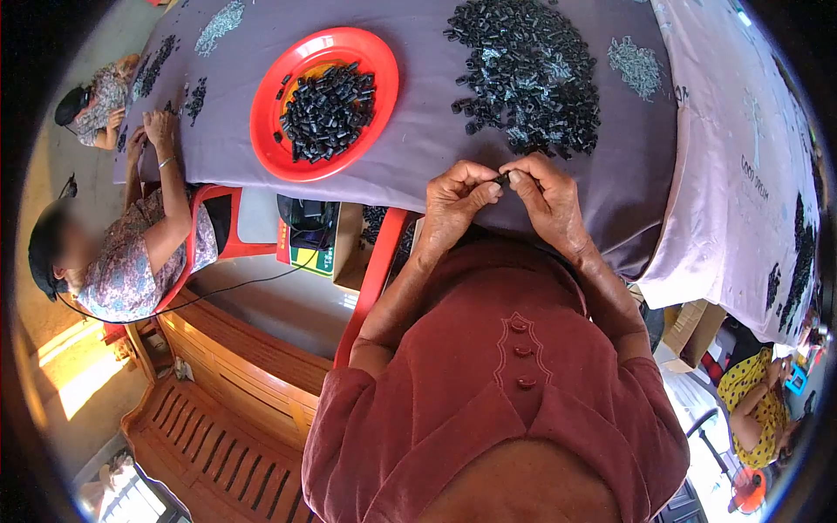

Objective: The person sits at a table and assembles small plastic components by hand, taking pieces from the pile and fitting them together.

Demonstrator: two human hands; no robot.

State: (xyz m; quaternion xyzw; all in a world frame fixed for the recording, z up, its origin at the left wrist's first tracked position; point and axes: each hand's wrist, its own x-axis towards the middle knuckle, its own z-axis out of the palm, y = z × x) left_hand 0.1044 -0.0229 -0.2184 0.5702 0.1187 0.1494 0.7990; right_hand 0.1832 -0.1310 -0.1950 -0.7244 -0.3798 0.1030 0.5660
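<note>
My left hand (460,196) and my right hand (547,193) meet in front of my chest at the table's near edge. Between their fingertips is a small black plastic piece (502,179), pinched from both sides and partly covered by the fingers. Just beyond my hands spreads a large heap of similar black pieces (523,78), mixed with small silvery metal parts. To the left, a red plate (266,131) holds a pile of black pieces (330,112). A small pile of silvery parts (635,68) lies right of the heap.
A purple cloth (418,131) covers the table; a pale cloth (715,174) hangs at right. Another silvery pile (220,28) lies far left. A person (131,244) works at the left on a red chair (209,209). Others sit farther off. A wooden bench (209,427) stands lower left.
</note>
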